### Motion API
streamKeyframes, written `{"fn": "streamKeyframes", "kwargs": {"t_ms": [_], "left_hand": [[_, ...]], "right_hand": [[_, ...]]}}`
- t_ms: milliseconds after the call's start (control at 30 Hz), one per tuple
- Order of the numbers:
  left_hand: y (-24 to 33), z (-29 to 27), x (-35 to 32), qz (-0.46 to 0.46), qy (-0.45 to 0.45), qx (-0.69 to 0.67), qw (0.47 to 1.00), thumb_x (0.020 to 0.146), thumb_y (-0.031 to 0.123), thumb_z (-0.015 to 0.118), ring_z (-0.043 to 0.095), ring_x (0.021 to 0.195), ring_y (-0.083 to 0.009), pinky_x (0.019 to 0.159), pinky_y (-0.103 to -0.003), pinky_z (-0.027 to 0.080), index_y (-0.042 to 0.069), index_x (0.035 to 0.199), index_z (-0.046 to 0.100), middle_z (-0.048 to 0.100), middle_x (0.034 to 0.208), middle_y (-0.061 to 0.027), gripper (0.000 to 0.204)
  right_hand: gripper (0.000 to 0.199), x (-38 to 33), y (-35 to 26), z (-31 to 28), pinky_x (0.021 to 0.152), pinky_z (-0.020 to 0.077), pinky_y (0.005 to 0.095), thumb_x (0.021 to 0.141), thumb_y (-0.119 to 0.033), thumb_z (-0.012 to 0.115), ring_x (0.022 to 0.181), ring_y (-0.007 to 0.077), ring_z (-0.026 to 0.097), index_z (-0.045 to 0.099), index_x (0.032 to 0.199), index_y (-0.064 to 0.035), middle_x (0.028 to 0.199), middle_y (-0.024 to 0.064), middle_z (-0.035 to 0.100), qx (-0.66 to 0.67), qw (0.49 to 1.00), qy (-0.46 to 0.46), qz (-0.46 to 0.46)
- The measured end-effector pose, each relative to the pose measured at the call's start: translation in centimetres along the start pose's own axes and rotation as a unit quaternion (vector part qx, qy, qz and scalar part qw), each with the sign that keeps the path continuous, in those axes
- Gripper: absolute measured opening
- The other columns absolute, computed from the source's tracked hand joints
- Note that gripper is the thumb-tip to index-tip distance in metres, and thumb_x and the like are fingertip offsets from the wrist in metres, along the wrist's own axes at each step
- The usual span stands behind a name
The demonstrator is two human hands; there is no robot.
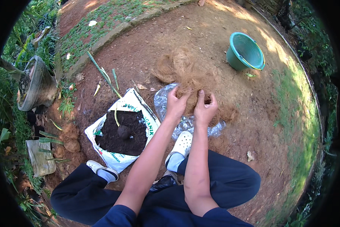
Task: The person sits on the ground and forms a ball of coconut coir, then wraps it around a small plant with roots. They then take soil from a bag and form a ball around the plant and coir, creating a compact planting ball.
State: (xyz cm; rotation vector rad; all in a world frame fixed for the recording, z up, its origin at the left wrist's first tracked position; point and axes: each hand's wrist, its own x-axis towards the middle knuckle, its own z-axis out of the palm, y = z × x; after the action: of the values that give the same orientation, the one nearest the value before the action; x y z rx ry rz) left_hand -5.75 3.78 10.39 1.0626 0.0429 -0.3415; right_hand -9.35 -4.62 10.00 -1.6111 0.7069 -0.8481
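Brown coconut fibre (183, 72) lies in a loose, tangled heap in front of me, partly over a clear plastic bag (161, 100). My left hand (176, 102) pinches the near edge of the fibre between thumb and fingers. A little to its right, my right hand (206, 109) grips the same tuft, thumb pointing up. Strands stretch between the two hands. Left of my arms stands a white printed sack (119, 160), its top folded open around dark soil (105, 132). A round dark lump (124, 132) rests on that soil.
A green bucket (238, 60) stands at the far right. Long green stalks (103, 73) lie behind the sack. At the left are a ribbed pot (41, 85), more fibre clumps (69, 138) and a pale flattened bag (40, 159). A stone edging (113, 36) borders the grass.
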Motion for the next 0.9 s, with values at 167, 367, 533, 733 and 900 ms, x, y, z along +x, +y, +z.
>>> {"fn": "streamKeyframes", "kwargs": {"t_ms": [167,367,533,733,900], "left_hand": [[0.2,-0.7,-1.3,-0.095,-0.079,-0.029,0.992,0.091,0.008,0.064,0.065,0.099,-0.0169,0.085,-0.031,0.054,-0.004,0.123,0.056,0.066,0.114,-0.012,0.036],[0.7,0.8,-2.3,-0.103,-0.127,0.028,0.986,0.091,0.01,0.064,0.067,0.092,-0.0165,0.083,-0.03,0.054,-0.004,0.119,0.059,0.068,0.107,-0.0111,0.032],[1.2,1.6,-1.7,-0.124,-0.055,0.008,0.991,0.091,0.011,0.059,0.064,0.099,-0.0185,0.087,-0.033,0.053,-0.002,0.121,0.058,0.066,0.111,-0.0105,0.033],[3.2,0.2,0.5,-0.066,-0.01,-0.188,0.98,0.092,0.008,0.048,0.058,0.112,-0.0231,0.094,-0.039,0.05,0.007,0.134,0.046,0.057,0.124,-0.0106,0.042],[2.9,-0.4,1.0,-0.118,0.002,-0.3,0.947,0.09,0.008,0.045,0.058,0.112,-0.0247,0.096,-0.042,0.049,0.009,0.128,0.053,0.06,0.12,-0.0083,0.038]], "right_hand": [[0.024,1.6,0.5,-0.9,0.065,0.048,0.0283,0.09,-0.02,0.071,0.073,0.0118,0.058,0.063,0.089,0.0021,0.079,0.0075,0.067,0.069,0.995,0.061,0.023],[0.028,3.0,-1.1,-2.6,0.064,0.0492,0.0299,0.091,-0.023,0.07,0.071,0.0136,0.059,0.06,0.088,0.0034,0.079,0.0078,0.066,0.043,0.99,0.131,0.023],[0.031,3.1,-2.0,-2.8,0.07,0.0477,0.0297,0.09,-0.026,0.071,0.076,0.0136,0.058,0.059,0.089,0.0029,0.084,0.0071,0.066,0.076,0.994,0.071,0.037],[0.029,1.9,-1.5,-2.3,0.082,0.0466,0.0299,0.087,-0.021,0.074,0.088,0.0155,0.059,0.064,0.099,0.0029,0.098,0.0085,0.068,0.028,0.989,-0.148,0.002],[0.027,2.3,-0.5,-1.8,0.085,0.0473,0.0301,0.088,-0.011,0.073,0.091,0.0155,0.061,0.063,0.107,0.0049,0.103,0.0096,0.069,0.175,0.979,-0.084,0.063]]}}
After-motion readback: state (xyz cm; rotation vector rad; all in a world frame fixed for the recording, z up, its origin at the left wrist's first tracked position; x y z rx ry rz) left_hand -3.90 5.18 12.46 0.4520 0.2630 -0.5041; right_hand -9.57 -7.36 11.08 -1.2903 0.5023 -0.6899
